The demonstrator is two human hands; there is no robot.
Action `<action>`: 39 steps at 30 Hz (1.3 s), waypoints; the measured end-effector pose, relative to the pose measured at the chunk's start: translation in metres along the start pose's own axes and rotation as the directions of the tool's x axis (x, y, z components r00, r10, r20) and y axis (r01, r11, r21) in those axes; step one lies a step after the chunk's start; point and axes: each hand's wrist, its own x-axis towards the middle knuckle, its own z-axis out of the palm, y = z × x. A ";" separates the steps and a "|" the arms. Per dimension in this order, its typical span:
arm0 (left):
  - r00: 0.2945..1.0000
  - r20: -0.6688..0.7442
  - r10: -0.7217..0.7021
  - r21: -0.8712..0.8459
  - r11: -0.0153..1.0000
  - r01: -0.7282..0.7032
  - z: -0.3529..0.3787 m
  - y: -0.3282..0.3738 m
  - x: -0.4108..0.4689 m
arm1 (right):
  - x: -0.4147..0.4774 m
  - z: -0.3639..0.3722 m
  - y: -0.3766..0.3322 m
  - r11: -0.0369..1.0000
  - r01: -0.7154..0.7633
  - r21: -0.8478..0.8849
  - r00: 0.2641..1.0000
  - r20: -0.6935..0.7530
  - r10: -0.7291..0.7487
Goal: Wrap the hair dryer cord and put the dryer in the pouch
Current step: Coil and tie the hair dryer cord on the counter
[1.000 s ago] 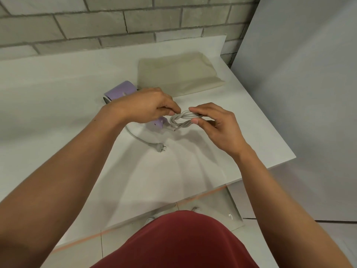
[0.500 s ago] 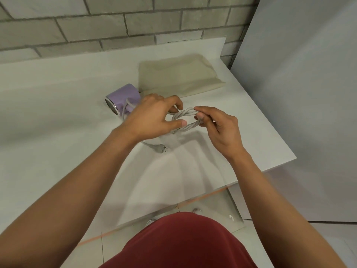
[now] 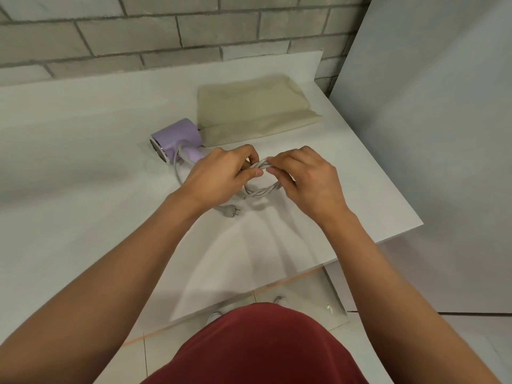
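Both hands (image 3: 221, 176) (image 3: 307, 178) pinching coiled cord (image 3: 263, 189), lilac dryer (image 3: 177, 139), beige pouch (image 3: 255, 106)

Lilac dryer (image 3: 180, 134), grey cord (image 3: 263, 191), beige pouch (image 3: 255, 106)

Open tabletop (image 3: 83, 167) left of dryer (image 3: 181, 133); pouch (image 3: 255, 106) just beside its right

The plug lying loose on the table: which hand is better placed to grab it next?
Probably the left hand. The plug lies close by its wrist, while the right hand sits farther off and pinches the coiled cord, so it can hold the coil together.
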 end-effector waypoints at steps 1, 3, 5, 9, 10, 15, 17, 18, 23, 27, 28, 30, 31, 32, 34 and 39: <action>1.000 -0.001 -0.001 0.026 1.000 0.002 -0.001 0.001 0.000 | 0.000 0.000 0.000 1.000 -0.013 0.002 1.000 0.008 0.013; 0.999 -0.028 0.021 0.091 0.996 -0.018 -0.003 0.003 -0.001 | -0.001 -0.001 -0.001 0.994 -0.077 0.076 0.996 0.047 0.073; 0.995 -0.079 0.063 0.119 0.991 -0.053 -0.003 0.002 -0.003 | -0.001 -0.005 -0.002 0.959 -0.189 0.211 0.981 0.093 0.173; 0.985 -0.148 0.090 0.077 0.994 -0.079 -0.004 0.002 -0.006 | -0.001 -0.016 -0.006 0.755 -0.425 0.499 0.899 0.136 0.416; 0.983 -0.160 0.089 0.072 0.994 -0.078 -0.005 0.003 -0.006 | -0.001 -0.018 -0.008 0.707 -0.447 0.548 0.881 0.133 0.454; 0.983 -0.152 0.107 0.036 0.994 -0.102 -0.012 0.006 -0.004 | -0.002 -0.022 -0.019 0.531 -0.440 0.724 0.822 0.088 0.562; 0.986 -0.128 0.109 0.031 0.994 -0.106 -0.013 0.006 -0.004 | -0.002 -0.024 -0.022 0.515 -0.420 0.748 0.813 0.057 0.580; 0.987 -0.123 0.102 0.032 0.995 -0.098 -0.013 0.007 -0.005 | -0.002 -0.024 -0.022 0.515 -0.419 0.748 0.809 0.049 0.586; 0.995 -0.075 0.059 0.030 0.998 -0.057 -0.013 0.007 -0.005 | -0.002 -0.020 -0.012 0.728 -0.504 0.465 0.837 0.058 0.544; 0.999 -0.035 0.015 0.039 0.999 -0.013 -0.014 0.006 -0.005 | -0.001 -0.023 -0.017 0.995 -0.086 0.044 0.995 -0.052 0.089; 0.999 -0.032 0.019 0.042 0.999 -0.017 -0.014 0.007 -0.005 | 0.001 -0.023 -0.022 0.999 0.013 -0.029 1.000 -0.027 -0.014; 0.999 -0.023 0.029 0.044 0.999 -0.028 -0.014 0.010 -0.005 | 0.001 -0.019 -0.028 0.989 0.100 -0.109 0.995 0.034 -0.096; 0.999 -0.016 0.031 0.053 0.998 -0.030 -0.014 0.011 -0.006 | 0.001 -0.017 -0.029 0.989 0.090 -0.114 0.995 0.041 -0.086; 0.999 -0.008 0.033 0.063 0.998 -0.032 -0.014 0.011 -0.006 | 0.002 -0.015 -0.029 0.991 0.067 -0.113 0.997 0.035 -0.064; 0.999 0.001 0.034 0.070 0.997 -0.034 -0.015 0.010 -0.008 | 0.001 -0.013 -0.026 0.992 0.034 -0.125 0.999 0.011 -0.033; 0.999 -0.002 0.054 0.090 0.995 -0.053 -0.016 0.009 -0.013 | -0.003 -0.014 -0.026 0.989 0.026 -0.144 1.000 0.006 -0.026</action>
